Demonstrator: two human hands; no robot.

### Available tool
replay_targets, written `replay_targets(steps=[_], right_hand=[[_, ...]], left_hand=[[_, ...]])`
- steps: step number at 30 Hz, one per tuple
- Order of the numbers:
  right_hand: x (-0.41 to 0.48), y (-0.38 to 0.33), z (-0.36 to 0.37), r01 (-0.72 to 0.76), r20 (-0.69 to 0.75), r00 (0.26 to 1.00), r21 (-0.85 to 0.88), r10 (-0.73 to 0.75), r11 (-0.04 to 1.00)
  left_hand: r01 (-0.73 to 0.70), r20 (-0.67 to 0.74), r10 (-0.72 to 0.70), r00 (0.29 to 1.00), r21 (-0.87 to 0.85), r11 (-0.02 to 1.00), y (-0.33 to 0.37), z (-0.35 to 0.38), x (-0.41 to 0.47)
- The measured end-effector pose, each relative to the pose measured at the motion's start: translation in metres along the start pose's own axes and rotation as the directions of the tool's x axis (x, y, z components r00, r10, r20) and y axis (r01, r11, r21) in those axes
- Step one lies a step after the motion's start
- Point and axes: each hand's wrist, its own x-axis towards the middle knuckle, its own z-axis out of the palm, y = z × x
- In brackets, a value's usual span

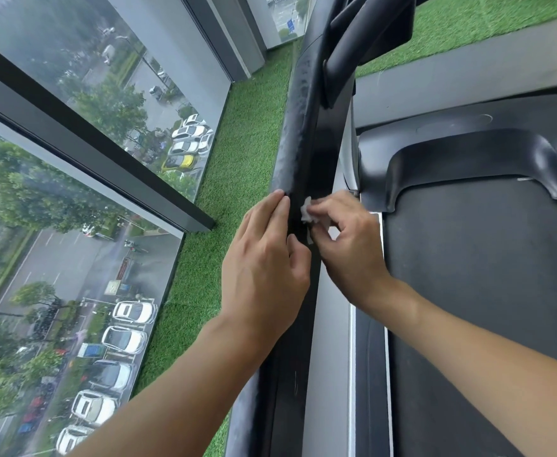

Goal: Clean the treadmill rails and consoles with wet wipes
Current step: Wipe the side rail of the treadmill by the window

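Note:
The black treadmill rail (pixel 298 103) runs from the bottom middle of the head view up to the console at the top. My left hand (pixel 265 255) lies on the rail's left side, fingers straight along it and thumb on top. My right hand (pixel 346 242) pinches a crumpled white wet wipe (pixel 306 211) against the rail's right side, just beside the left fingertips. The upper stretch of the rail looks dull and smeared.
The dark running belt (pixel 484 291) and black motor cover (pixel 468 153) fill the right side. Green artificial turf (pixel 237 159) lies left of the rail. Beyond it stands a tall glass window (pixel 72 192) with dark frames, looking down on parked cars.

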Motion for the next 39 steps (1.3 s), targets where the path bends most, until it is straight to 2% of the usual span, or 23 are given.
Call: replay_targets(steps=[2, 6, 10, 14, 18, 22, 26, 29, 33, 36, 39], right_hand=[[-0.004, 0.004, -0.001, 0.007, 0.049, 0.999, 0.007, -0.008, 1.000], [0.005, 0.026, 0.003, -0.144, 0.037, 0.989, -0.027, 0.145, 0.989], [-0.015, 0.034, 0.003, -0.146, 0.124, 0.981, -0.032, 0.149, 0.989], [-0.013, 0.045, 0.008, -0.278, 0.083, 0.956, -0.043, 0.281, 0.960], [-0.033, 0.049, 0.008, -0.299, 0.145, 0.942, -0.043, 0.302, 0.953], [-0.032, 0.049, 0.011, -0.378, 0.098, 0.920, -0.040, 0.380, 0.925], [-0.043, 0.044, 0.005, -0.345, 0.156, 0.924, -0.047, 0.348, 0.937], [-0.035, 0.038, 0.005, -0.362, 0.109, 0.926, -0.024, 0.362, 0.932], [-0.037, 0.026, 0.005, -0.268, 0.120, 0.956, 0.001, 0.266, 0.963], [-0.026, 0.021, 0.005, -0.294, 0.062, 0.954, 0.026, 0.292, 0.955], [-0.030, 0.008, 0.003, -0.230, 0.073, 0.971, 0.039, 0.227, 0.972]], left_hand=[[0.003, -0.002, -0.003, 1.000, -0.001, 1.000, 0.000, 0.000, 0.000], [0.006, 0.001, -0.006, 1.000, 0.001, 1.000, 0.000, 0.001, 0.000], [0.011, -0.010, -0.011, 1.000, 0.004, 1.000, 0.000, 0.001, 0.000], [0.012, -0.013, -0.012, 1.000, -0.006, 1.000, 0.000, 0.002, 0.000], [0.008, -0.019, -0.008, 1.000, -0.004, 1.000, 0.000, 0.002, 0.000], [0.008, -0.021, -0.008, 1.000, -0.002, 1.000, 0.000, 0.002, 0.000], [0.002, -0.026, -0.002, 1.000, -0.006, 1.000, 0.000, 0.003, -0.001], [0.001, -0.028, -0.002, 1.000, -0.006, 1.000, -0.001, 0.004, -0.001], [0.006, -0.031, -0.006, 0.999, -0.001, 1.000, -0.001, 0.004, -0.001], [0.008, -0.028, -0.007, 1.000, 0.002, 1.000, -0.001, 0.004, -0.001], [0.012, -0.024, -0.012, 1.000, 0.002, 1.000, -0.001, 0.003, -0.001]])
